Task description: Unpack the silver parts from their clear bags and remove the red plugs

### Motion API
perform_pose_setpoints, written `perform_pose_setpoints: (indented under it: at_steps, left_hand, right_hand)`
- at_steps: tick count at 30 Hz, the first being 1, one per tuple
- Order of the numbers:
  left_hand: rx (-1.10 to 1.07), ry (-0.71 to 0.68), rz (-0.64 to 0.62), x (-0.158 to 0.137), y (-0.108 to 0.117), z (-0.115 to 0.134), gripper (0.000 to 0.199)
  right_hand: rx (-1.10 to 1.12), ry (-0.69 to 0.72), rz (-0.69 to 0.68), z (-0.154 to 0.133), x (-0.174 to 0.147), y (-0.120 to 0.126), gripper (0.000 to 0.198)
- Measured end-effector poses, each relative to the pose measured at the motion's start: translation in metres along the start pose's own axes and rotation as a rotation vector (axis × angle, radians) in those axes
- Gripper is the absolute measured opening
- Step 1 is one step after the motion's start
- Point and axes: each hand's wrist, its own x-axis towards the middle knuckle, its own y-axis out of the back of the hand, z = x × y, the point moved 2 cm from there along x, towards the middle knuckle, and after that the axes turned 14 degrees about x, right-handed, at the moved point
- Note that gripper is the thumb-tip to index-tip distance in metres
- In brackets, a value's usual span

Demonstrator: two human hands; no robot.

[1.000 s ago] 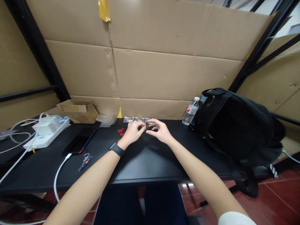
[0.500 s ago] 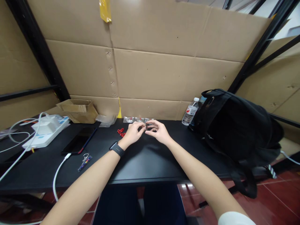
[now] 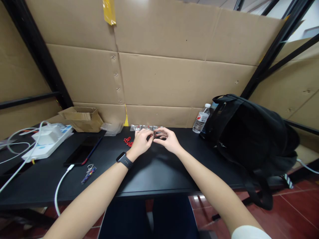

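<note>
Between the fingertips of both hands, just above the black table, is a small, thin, dark shiny piece, too small to name. My left hand, with a dark watch on its wrist, is closed at its near edge, fingers bent. From the other side my right hand pinches it between thumb and fingers. A red cord-like bundle lies just left of my left hand. Behind the hands, several small clear packets with shiny contents lie in a row, partly hidden.
On the left are a phone with a white cable, a keychain, a power strip, an opened cardboard box and clear plastic bags. A water bottle and a black backpack stand right. Cardboard panels close the back.
The dark piece has turned slightly between the fingers. Both hands stay in nearly the same place, and the whole view has shifted a little.
</note>
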Motion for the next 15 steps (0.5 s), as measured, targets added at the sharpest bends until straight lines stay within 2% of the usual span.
perform_pose_setpoints:
  at_steps: [7,11,15]
  left_hand:
    - [-0.014,0.014,0.012,-0.001,0.001,0.004,0.014]
    - [-0.061,-0.012,-0.013,0.001,0.001,0.002,0.014]
    - [-0.276,0.012,-0.087,0.003,-0.004,-0.003,0.017]
  right_hand:
    - [0.078,-0.053,0.04,0.001,0.001,-0.002,0.05]
    - [0.055,-0.06,0.001,0.0,0.002,0.003,0.047]
    - [0.025,-0.048,-0.051,0.001,0.002,0.009,0.038]
